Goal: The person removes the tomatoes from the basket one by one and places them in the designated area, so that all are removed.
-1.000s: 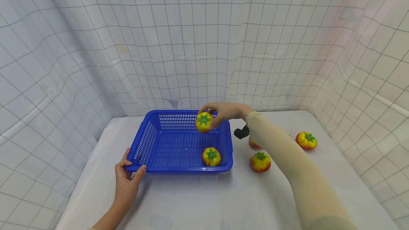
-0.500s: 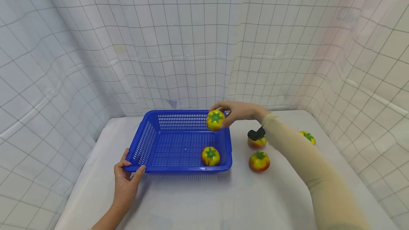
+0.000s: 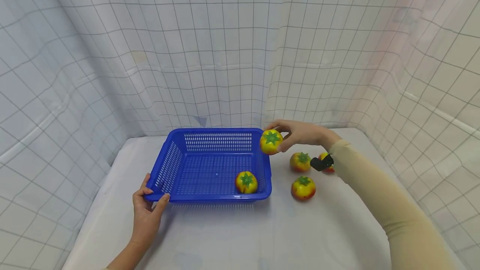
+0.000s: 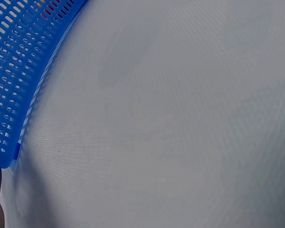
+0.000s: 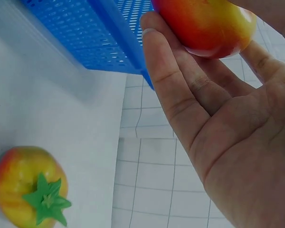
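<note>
In the head view my left hand [image 3: 145, 219] grips the front left corner of a blue plastic basket [image 3: 202, 198], thumb on the front rim and fingers at the side. My right hand [image 3: 304, 133] holds a yellow-red tomato [image 3: 271, 141] with a green star-shaped leaf top, raised at the basket's right rim. Its fingertips curl around the fruit in the right wrist view. Another tomato [image 3: 246, 182] lies inside the basket, in the front right corner. The left wrist view catches mostly white cloth and the basket's slotted side [image 4: 19, 71].
Right of the basket, one tomato [image 3: 303, 188] sits in front and another tomato [image 3: 300, 162] behind it. A third tomato [image 3: 328, 163] is partly hidden by the black wrist camera [image 3: 321, 162]. White gridded curtains [image 3: 232, 53] enclose the table's back and sides.
My right hand has carried its tomato rightward from above the basket's inside to the right rim. The forearm now covers the far right tomato and uncovers others. My left hand stays put.
</note>
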{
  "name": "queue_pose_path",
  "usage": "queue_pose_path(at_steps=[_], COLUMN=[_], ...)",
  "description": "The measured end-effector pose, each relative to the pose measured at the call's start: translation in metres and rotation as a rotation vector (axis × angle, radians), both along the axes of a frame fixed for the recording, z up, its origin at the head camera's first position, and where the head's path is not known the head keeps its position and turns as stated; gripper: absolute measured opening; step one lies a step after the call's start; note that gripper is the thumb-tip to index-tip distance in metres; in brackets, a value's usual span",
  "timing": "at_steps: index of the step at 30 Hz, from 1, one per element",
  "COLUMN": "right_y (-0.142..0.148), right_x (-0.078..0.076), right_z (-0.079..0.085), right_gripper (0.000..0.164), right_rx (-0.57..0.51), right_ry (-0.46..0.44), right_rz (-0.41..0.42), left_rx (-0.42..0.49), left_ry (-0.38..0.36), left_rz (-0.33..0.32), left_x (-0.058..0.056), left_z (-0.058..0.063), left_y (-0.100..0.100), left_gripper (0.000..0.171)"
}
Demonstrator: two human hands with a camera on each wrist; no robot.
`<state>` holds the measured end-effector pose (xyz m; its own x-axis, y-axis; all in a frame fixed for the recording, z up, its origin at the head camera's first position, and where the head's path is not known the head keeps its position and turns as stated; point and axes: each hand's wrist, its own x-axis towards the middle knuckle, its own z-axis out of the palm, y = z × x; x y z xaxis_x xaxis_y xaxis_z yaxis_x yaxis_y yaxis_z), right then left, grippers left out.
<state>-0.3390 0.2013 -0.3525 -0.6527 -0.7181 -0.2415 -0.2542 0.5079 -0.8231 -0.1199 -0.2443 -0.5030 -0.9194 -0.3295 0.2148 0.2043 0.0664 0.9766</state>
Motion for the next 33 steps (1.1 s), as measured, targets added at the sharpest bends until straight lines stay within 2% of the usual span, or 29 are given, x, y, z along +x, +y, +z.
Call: queue_pose_path(at_steps=[8, 16, 26, 33], right_y=[0.024, 0.047, 0.086, 0.109], right_x=[0.011, 0.022, 0.042, 0.053], right_z=[-0.004, -0.012, -0.030, -0.043], right_gripper=[0.067, 0.068, 0.065, 0.064], right_rx=[0.042, 0.039, 0.029, -0.034], right_ry=[0.054, 0.077, 0.029, 0.021], right_rz=[-0.047, -0.077, -0.149, -0.168], left_rx=[0.011, -0.007, 0.001, 0.010], left_ry=[0.000, -0.011, -0.010, -0.004], left_rz=[-0.006, 0.008, 0.007, 0.013], left_x=[0.000, -0.001, 0.000, 0.000], left_z=[-0.001, -0.002, 0.000, 0.000], left_y=[-0.001, -0.001, 0.001, 0.001], left_gripper=[0.042, 0.042, 0.042, 0.042])
